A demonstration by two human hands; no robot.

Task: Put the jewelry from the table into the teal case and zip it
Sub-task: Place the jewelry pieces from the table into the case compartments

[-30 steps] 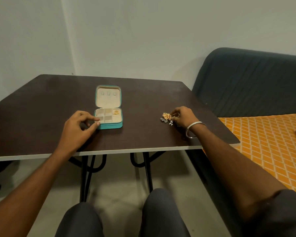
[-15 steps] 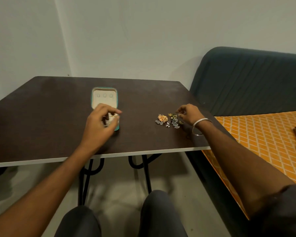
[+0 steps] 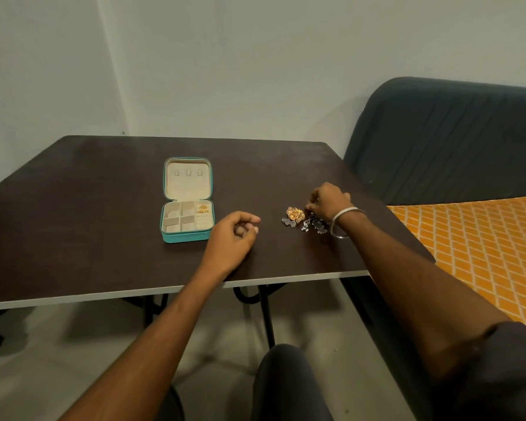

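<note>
The teal case (image 3: 185, 237) lies open on the dark table (image 3: 73, 208), lid flat behind it, cream compartments showing. One gold piece (image 3: 203, 209) sits in its back right compartment. A small heap of gold and silver jewelry (image 3: 298, 218) lies right of the case. My right hand (image 3: 327, 200), with a silver bangle on the wrist, rests at the heap's right side with fingertips pinched on a piece there. My left hand (image 3: 234, 235) hovers between case and heap, fingers loosely curled, nothing visible in it.
A dark sofa back (image 3: 444, 138) stands right of the table, with an orange patterned cover (image 3: 483, 244) on the seat. The table's white front edge (image 3: 104, 294) runs above my knees. Walls meet in the corner behind.
My left hand has left the case and moved right toward the jewelry heap. My right hand has stayed at the heap, shifting slightly among the pieces.
</note>
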